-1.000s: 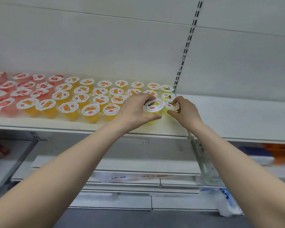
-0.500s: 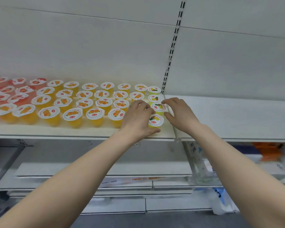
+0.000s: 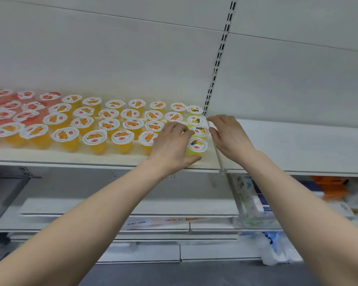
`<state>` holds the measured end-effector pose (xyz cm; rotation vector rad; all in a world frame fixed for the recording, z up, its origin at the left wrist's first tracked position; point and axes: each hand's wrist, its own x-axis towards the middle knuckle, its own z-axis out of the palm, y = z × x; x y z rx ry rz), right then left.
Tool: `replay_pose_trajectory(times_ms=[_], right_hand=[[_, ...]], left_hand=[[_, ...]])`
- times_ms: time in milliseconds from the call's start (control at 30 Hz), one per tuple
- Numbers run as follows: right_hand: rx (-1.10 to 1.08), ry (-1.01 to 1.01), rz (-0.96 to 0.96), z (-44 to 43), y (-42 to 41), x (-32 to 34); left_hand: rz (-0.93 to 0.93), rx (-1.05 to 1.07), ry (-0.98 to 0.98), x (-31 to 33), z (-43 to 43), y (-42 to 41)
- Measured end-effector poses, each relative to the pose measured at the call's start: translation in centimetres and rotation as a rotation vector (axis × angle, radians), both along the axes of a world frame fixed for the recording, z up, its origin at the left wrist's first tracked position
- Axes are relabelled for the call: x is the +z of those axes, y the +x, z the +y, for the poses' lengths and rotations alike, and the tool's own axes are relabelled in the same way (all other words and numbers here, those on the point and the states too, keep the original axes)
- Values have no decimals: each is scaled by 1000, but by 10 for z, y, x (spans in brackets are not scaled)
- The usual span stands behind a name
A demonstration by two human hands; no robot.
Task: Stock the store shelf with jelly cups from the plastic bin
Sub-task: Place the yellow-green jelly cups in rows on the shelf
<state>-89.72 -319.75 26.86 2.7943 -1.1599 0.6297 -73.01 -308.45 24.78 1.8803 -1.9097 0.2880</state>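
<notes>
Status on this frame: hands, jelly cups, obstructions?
Left hand cupped round front pineapple jelly cup, standing on shelf. Right hand open beside divider. Nothing blocking.

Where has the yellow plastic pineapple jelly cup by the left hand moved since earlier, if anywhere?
Yes. The yellow pineapple jelly cup moved right, closer to the white shelf divider.
</notes>
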Motion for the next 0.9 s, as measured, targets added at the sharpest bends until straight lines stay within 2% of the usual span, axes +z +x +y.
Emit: replay_pose_trajectory(times_ms=[233,433,900], right_hand=[[47,-85,8,36,28,16],[121,-129,38,89,77,20],[497,-139,66,286,285,-30]], left_hand=[[-42,3,-101,13,39,41],[-61,85,-158,20,100,104],[-38,392,-138,-21,348,274]])
